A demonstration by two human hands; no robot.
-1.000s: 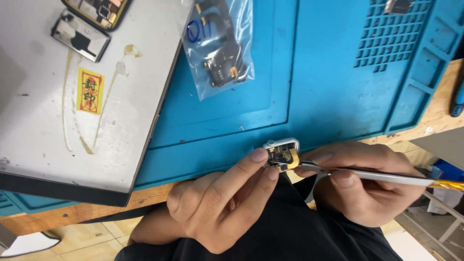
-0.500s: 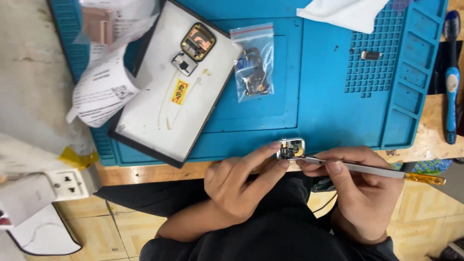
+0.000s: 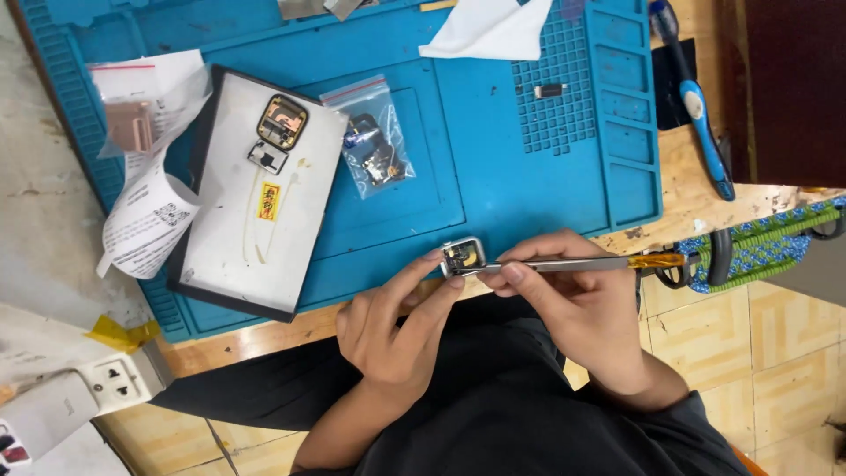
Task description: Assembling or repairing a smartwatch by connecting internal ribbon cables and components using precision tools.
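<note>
My left hand [image 3: 397, 322] pinches a small square watch case [image 3: 463, 256] with its inside exposed, held over the front edge of the blue work mat [image 3: 493, 185]. My right hand [image 3: 573, 295] grips metal tweezers [image 3: 573, 264] with an amber end; their tip touches the case's open inside. Both hands are just above my lap in dark clothing.
On the mat lie a white-topped tray [image 3: 229, 238] with a square watch part [image 3: 282, 122] and a yellow sticker, a clear bag of small parts [image 3: 370, 145], a white cloth [image 3: 489, 31] and crumpled paper [image 3: 145, 207]. A blue-handled tool [image 3: 696, 106] lies right. A power strip [image 3: 79, 397] sits lower left.
The view has pulled back and shifted, showing more of the mat, tray and floor. Both hands keep the same hold on the case and tweezers.
</note>
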